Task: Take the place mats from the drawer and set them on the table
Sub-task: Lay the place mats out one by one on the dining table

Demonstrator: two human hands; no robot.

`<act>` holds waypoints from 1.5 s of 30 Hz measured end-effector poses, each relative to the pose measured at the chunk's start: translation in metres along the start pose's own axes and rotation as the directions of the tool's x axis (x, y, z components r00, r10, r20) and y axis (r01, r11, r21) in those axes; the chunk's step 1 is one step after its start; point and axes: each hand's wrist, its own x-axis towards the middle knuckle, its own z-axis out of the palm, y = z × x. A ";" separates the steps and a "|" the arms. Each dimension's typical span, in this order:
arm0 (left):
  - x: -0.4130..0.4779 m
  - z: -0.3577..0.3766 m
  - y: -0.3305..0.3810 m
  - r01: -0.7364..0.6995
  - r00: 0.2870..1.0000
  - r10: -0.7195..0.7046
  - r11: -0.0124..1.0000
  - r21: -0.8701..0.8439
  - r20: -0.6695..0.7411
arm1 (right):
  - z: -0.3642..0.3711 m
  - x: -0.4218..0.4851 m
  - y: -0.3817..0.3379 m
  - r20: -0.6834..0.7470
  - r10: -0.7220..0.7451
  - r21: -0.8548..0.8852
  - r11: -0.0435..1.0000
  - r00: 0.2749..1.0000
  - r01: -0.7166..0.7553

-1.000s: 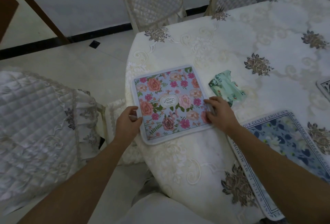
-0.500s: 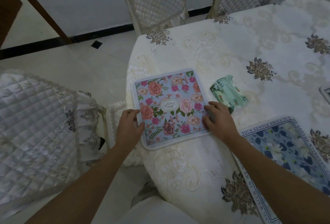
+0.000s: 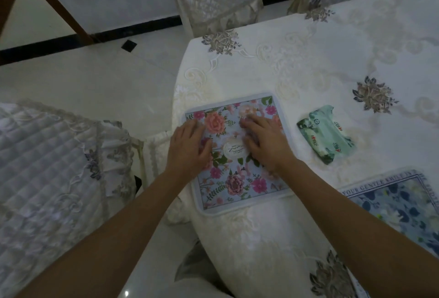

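Table, hands flat on floral mat

Dim, cool, even light is filling the frame, casting only faint shadows. Wide-angle distortion is bending the brown wooden beam at the upper left. Motion blur is softening the fingers near the centre.

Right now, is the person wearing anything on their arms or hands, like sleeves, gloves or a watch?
No. Both arms are bare as far as the picture shows, with no sleeves in view. The left hand and right hand have no gloves, and no watch, bracelet or ring shows.
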 end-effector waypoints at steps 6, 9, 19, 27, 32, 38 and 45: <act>0.031 0.007 0.002 -0.101 0.994 0.100 0.994 0.028 0.044 | 0.022 0.047 -0.025 0.042 -0.110 -0.038 0.993 0.993 0.112; 0.032 0.011 -0.008 -0.138 0.989 0.133 0.988 0.071 0.068 | 0.026 0.054 -0.023 0.071 -0.111 -0.089 0.989 0.991 0.117; 0.016 0.004 -0.024 -0.088 0.995 0.079 0.979 0.184 0.058 | 0.002 0.041 0.010 -0.002 0.006 -0.130 0.991 1.000 -0.006; 0.054 0.005 0.017 -0.128 0.992 0.125 0.986 0.107 0.032 | 0.021 0.064 -0.024 0.076 -0.110 -0.087 0.989 0.991 0.116; 0.045 0.005 0.003 -0.112 0.993 0.109 0.986 0.127 0.033 | 0.009 0.055 -0.001 0.004 -0.025 -0.155 0.988 1.000 0.025; 0.035 -0.004 -0.012 -0.061 0.998 0.065 0.967 0.247 -0.009 | -0.010 0.047 0.027 -0.076 0.020 -0.229 0.973 0.997 -0.037; 0.058 0.009 0.017 -0.093 0.996 0.094 0.983 0.159 -0.005 | 0.013 0.069 -0.009 0.029 -0.136 -0.146 0.980 0.990 0.139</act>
